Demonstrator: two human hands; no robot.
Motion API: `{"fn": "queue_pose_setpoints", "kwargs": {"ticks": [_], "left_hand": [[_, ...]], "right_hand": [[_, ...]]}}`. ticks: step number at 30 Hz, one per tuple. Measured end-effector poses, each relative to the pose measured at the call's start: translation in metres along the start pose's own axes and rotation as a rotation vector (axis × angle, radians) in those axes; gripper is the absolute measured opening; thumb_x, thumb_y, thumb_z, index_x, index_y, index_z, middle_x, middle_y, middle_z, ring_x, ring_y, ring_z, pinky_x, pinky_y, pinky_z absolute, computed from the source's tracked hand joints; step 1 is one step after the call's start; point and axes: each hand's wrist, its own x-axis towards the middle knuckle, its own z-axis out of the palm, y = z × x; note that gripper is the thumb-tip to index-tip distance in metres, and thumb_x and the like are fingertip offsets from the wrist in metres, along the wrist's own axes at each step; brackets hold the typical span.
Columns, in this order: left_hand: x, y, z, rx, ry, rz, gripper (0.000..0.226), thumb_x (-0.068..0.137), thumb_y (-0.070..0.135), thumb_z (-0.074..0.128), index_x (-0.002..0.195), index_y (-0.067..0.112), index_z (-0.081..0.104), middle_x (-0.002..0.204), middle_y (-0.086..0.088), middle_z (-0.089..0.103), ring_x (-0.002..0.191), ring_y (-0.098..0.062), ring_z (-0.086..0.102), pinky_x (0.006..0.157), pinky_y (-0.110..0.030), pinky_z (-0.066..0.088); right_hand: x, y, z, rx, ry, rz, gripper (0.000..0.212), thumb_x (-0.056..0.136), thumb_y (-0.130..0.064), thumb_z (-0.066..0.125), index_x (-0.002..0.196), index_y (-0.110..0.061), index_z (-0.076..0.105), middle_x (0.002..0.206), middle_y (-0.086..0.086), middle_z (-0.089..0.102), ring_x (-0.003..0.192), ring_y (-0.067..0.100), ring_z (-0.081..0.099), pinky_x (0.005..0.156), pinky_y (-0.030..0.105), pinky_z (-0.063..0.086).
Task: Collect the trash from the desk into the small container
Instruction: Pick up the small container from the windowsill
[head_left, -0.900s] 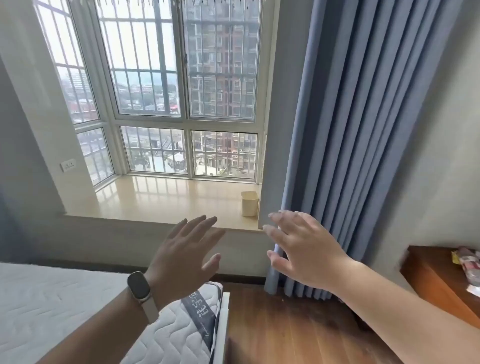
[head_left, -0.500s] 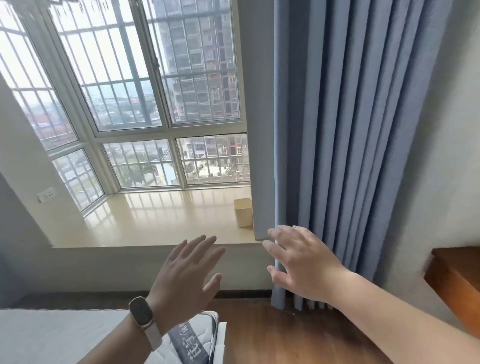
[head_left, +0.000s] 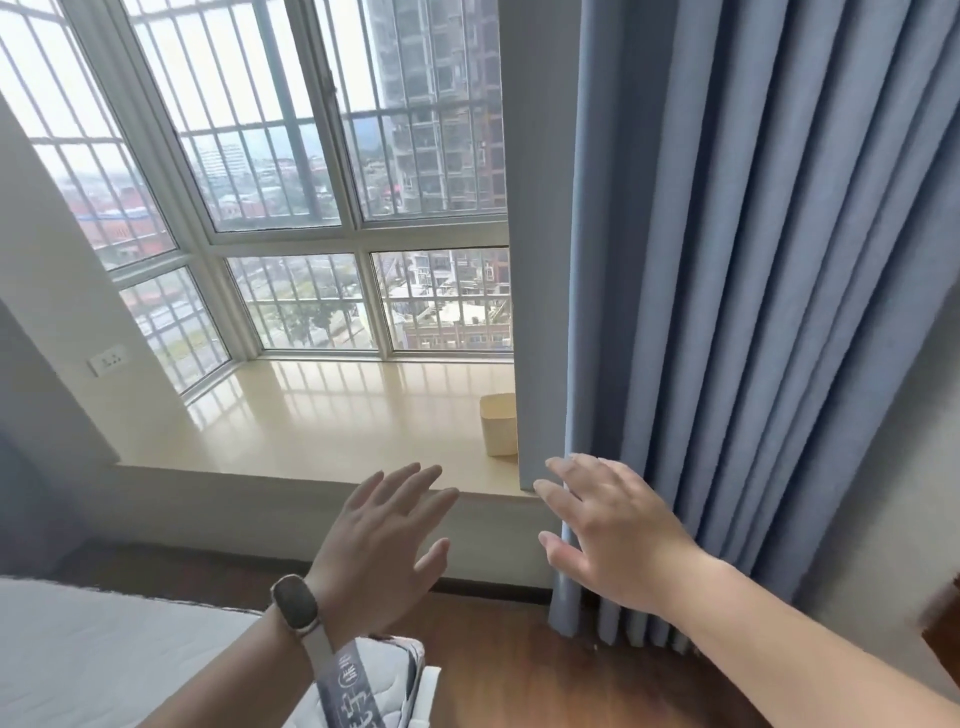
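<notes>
Desk (head_left: 944, 608) has slid nearly from view; left hand (head_left: 379, 551), right hand (head_left: 618, 530): grip spread, empty.

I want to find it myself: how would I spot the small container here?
Start at the big barred window and drop to its wide, glossy cream sill. Follow the sill to its right end, by the blue curtain. There stands the small container, a pale cream open-topped tub, the only object on the sill.
</notes>
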Motion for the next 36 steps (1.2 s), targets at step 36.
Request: {"fn": "queue_pose_setpoints", "kwargs": {"ticks": [36], "left_hand": [[0.286,-0.262,0.218,-0.147,-0.08,-0.057,0.045,0.086,0.046,0.047,0.125,0.028,0.058,0.134,-0.001,0.067,0.122,-0.026,0.064,0.105,-0.042,0.046]], "right_hand": [[0.344,0.105,0.26,0.005,-0.24,0.041,0.047,0.081,-0.053,0.044,0.111,-0.024,0.065,0.12,0.002,0.066,0.109,0.023,0.064,0.089,0.038,0.053]]}}
